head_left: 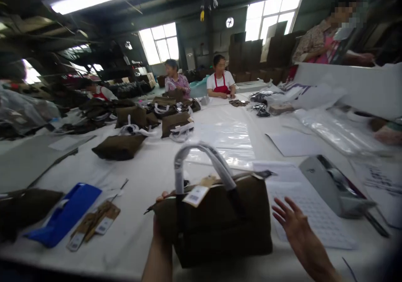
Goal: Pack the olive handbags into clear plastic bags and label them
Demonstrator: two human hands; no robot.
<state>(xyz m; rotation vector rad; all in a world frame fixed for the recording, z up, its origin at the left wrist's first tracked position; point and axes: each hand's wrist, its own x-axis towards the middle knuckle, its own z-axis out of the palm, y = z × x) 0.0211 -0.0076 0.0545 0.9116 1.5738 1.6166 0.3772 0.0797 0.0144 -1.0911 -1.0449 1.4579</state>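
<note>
A dark olive handbag [220,219] stands in front of me at the table's near side, its two handles [201,148] wrapped in pale covering and arched upward. A paper tag [195,195] with a printed label hangs over its top edge by the zipper. My left hand [161,202] grips the bag's left end; most of its fingers are hidden behind the fabric. Just off the bag's right side, my right hand [297,225] is open with fingers spread, holding nothing, above a printed sheet [323,215].
Left of the bag lie a blue plastic piece [67,213] and several tags [97,221]. At right is a grey tape-dispenser-like device [333,185]. Clear plastic bags [222,141] and more dark bags [119,147] lie farther off. Several people sit or stand around the table.
</note>
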